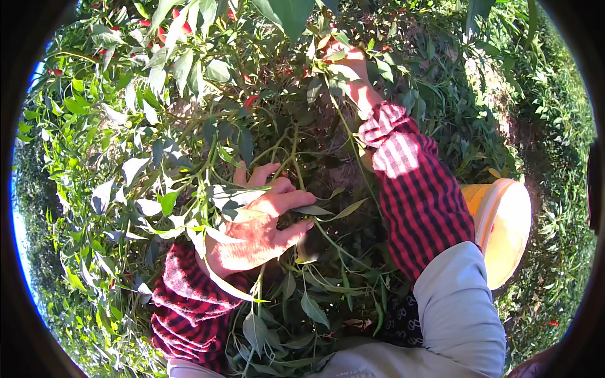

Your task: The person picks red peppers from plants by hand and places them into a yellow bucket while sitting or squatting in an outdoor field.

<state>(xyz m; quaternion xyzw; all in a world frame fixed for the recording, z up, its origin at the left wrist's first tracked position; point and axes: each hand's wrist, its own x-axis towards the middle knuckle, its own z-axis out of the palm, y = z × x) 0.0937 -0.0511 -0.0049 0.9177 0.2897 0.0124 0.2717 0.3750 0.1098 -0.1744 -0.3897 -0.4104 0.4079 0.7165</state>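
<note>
Among the branches of a chili pepper plant [295,151], my left hand [257,231] lies back up, its fingers spread against stems and leaves. Whether a stem is between its fingers cannot be told. My right hand [352,64] reaches far forward into the foliage at the top, its fingers partly hidden by leaves; what they touch is unclear. Red chili peppers [250,101] hang between the two hands, and more [182,21] grow at the upper left. Green chili peppers [379,317] hang low, near my body. Both forearms wear red and black striped sleeves.
A yellowish plastic bucket [503,231] with a pale rim is tilted beside my right elbow. Dense pepper plants [71,198] surround me on the left and right. Large leaves [288,14] hang close to the camera at the top. A strip of sunlit ground [487,85] shows at upper right.
</note>
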